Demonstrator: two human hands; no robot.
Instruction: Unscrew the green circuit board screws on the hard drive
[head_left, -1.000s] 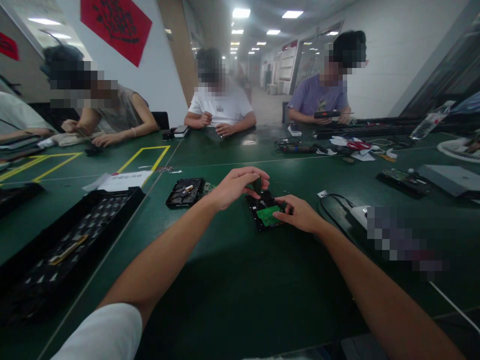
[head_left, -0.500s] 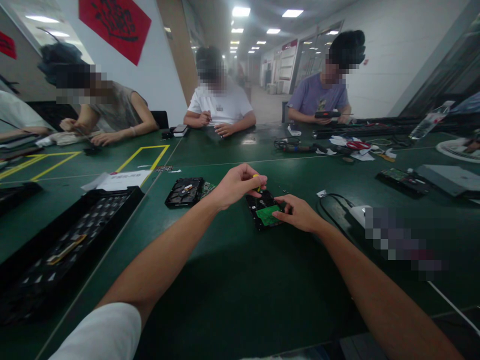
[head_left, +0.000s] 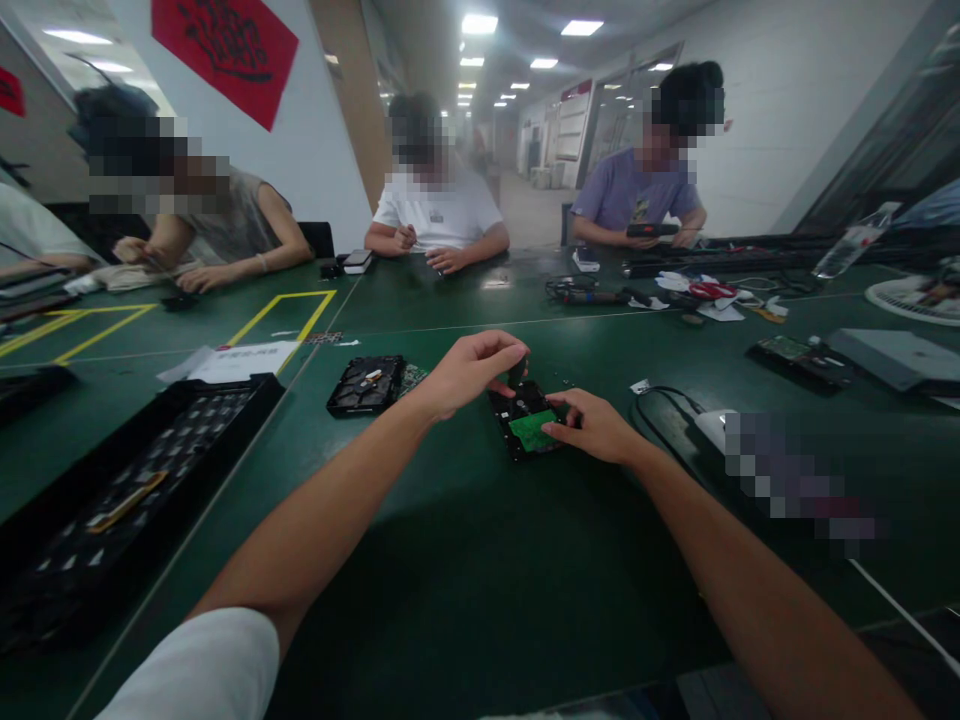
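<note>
Thumb and fingertips of my right hand (head_left: 598, 425) sit slightly apart, gripping one hard drive (head_left: 534, 401) by its right edge, thumb over its green circuit board (head_left: 531, 431). Drive lies flat on the green table (head_left: 465, 560), just left of those fingertips and below the left-hand ones. Long axis runs away from me, far end leaning left; board is at the near end. My left hand (head_left: 474, 368): fingers curled in, pinching one dark tool handle (head_left: 517, 372), roughly upright over the drive's far half. Tip contact too small to tell.

Right of the right fingers: one black cable (head_left: 667, 389) running to one white device (head_left: 712, 430), partly pixelated. Left of the left fingers: a second drive (head_left: 356, 388), apart, one loose board (head_left: 412, 378) just beside it. Further left: one long black tray (head_left: 225, 435), long axis slanting away rightward, one yellowish strip (head_left: 127, 502) in it; paper (head_left: 247, 362) near its far end. Well right of the right fingers: one black unit (head_left: 801, 360), one grey box (head_left: 896, 360) beside it.

Beyond the fingers, across the table: three seated co-workers (head_left: 442, 215), part of a fourth person (head_left: 37, 230) far left, one tilted clear bottle (head_left: 855, 240) far right.
</note>
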